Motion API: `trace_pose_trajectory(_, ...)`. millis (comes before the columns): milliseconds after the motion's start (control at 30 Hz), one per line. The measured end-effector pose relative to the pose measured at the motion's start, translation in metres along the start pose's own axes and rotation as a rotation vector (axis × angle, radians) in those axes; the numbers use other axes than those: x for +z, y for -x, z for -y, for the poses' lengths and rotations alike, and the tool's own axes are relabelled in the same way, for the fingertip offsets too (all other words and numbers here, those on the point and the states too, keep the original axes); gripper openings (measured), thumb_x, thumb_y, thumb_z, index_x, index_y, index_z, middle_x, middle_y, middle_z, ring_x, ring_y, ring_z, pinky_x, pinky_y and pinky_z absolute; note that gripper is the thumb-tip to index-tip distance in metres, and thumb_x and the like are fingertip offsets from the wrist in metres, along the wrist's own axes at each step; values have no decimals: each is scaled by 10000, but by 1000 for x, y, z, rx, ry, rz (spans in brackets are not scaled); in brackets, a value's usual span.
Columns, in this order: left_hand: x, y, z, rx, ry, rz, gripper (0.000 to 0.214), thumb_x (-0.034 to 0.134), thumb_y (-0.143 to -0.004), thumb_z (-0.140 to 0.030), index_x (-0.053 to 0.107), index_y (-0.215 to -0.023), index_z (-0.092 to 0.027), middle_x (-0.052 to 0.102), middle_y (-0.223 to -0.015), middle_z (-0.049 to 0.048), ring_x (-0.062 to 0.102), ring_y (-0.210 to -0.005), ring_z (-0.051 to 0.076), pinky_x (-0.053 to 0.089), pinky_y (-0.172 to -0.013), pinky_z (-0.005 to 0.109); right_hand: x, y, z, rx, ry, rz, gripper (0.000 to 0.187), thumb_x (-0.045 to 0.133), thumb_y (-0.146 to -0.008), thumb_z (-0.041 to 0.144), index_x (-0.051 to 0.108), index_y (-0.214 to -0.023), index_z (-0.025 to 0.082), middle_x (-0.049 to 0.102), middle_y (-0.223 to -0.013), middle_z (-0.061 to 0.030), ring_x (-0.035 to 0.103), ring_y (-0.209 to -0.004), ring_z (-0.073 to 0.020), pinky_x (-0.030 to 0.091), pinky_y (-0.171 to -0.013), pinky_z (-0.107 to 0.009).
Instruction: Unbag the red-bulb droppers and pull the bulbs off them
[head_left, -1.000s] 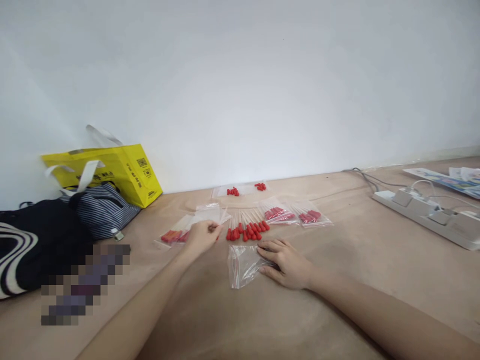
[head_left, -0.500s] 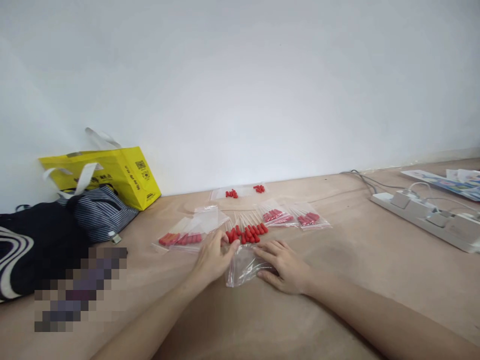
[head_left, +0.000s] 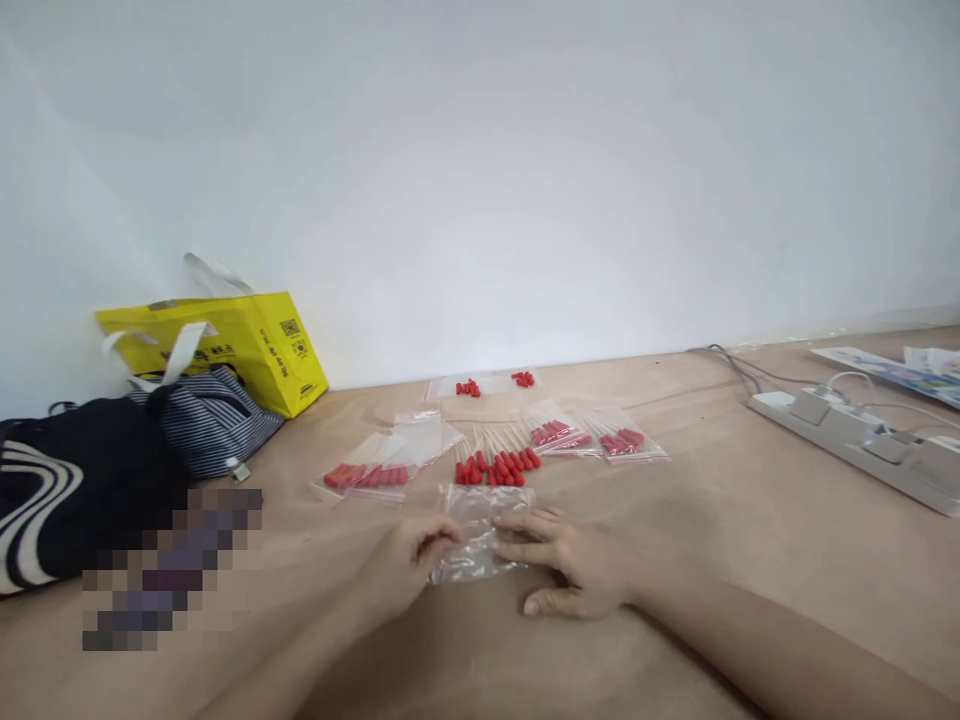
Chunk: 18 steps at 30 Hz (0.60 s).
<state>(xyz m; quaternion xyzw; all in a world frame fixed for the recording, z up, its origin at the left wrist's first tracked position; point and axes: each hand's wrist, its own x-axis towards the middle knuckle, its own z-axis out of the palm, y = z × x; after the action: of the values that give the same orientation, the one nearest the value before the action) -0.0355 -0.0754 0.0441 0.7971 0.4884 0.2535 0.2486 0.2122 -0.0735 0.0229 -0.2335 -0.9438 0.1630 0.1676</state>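
A clear plastic zip-lock bag (head_left: 480, 525) lies flat on the table between my hands. At its lower left edge, my left hand (head_left: 421, 560) has curled fingers closed on the plastic; the thumb is mostly hidden. My right hand (head_left: 574, 560) rests with fingers outstretched, their tips on the bag's right side and the thumb on the table. Just beyond the bag lies a fan of slim pale sticks with red bulb-shaped ends (head_left: 499, 466), the red ends toward me.
Filled clear bags with red-ended sticks lie at left (head_left: 367, 477) and right (head_left: 624, 440). More red pieces (head_left: 468, 388) lie on plastic near the wall. A white power strip (head_left: 855, 440) with cables stands at right; a yellow bag (head_left: 289, 350) and a black bag (head_left: 97, 480) at left.
My left hand has moved from the red-ended sticks back to the bag's lower left edge. The bag lies more spread out. My right thumb has moved off it onto the table.
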Motion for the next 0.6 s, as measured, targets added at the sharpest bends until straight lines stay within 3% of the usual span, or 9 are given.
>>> trace_pose_trajectory(67,-18,-9,12,-27,72,-137,177,489,-710,-313,604,-743,-182,624,-695,7,564,-626,136,434,-571,225,0,-1,-1,31,-7,-27,622,481,-777,499,335,-1309,212,368,-1328,-103,356,-1191,-233,281,-979,-410)
trace_pose_trajectory(100,-27,-18,19,-83,124,-272,196,509,-686,-336,584,-768,-175,617,-671,10,572,-609,143,445,-556,232,1,-1,-1,49,-8,-36,618,481,-780,487,335,-1309,202,378,-1318,-108,360,-1186,-231,290,-974,-408)
trace_pose_trajectory(200,-42,-55,38,-417,44,-477,284,481,-719,-352,518,-944,-184,599,-624,-2,598,-592,156,473,-553,256,2,-2,-3,94,-2,-45,583,490,-780,466,381,-1285,197,387,-1304,-113,379,-1164,-239,313,-957,-409)
trace_pose_trajectory(300,-40,-89,49,-520,-61,-543,270,472,-721,-289,515,-956,-163,615,-756,61,616,-729,206,486,-630,317,2,-2,-3,113,6,-46,533,495,-781,446,439,-1244,188,400,-1284,-123,399,-1142,-243,326,-944,-407)
trace_pose_trajectory(367,-35,-98,51,-561,-138,-571,311,520,-684,-292,532,-956,-142,600,-870,126,571,-912,280,465,-725,387,2,-2,-3,113,8,-52,499,494,-785,430,469,-1217,180,414,-1267,-129,405,-1136,-240,328,-941,-403)
trace_pose_trajectory(467,-33,-88,52,-558,-273,-611,457,548,-665,-368,522,-1052,-125,493,-1114,203,378,-1151,359,348,-884,475,2,-2,-3,104,10,-64,470,494,-788,417,491,-1193,180,427,-1250,-126,410,-1129,-234,330,-939,-396)
trace_pose_trajectory(533,-40,-73,58,-500,-467,-606,531,493,-697,-452,492,-1130,-145,381,-1254,204,308,-1195,374,281,-926,505,2,-2,-3,104,13,-62,468,494,-787,416,491,-1192,182,433,-1242,-125,414,-1125,-230,333,-937,-392)
trace_pose_trajectory(600,-51,-58,71,-442,-649,-469,552,423,-726,-499,479,-1169,-173,375,-1292,172,317,-1194,365,261,-931,525,2,-1,-3,112,15,-60,465,489,-791,418,491,-1191,182,433,-1239,-125,415,-1122,-228,336,-934,-388)
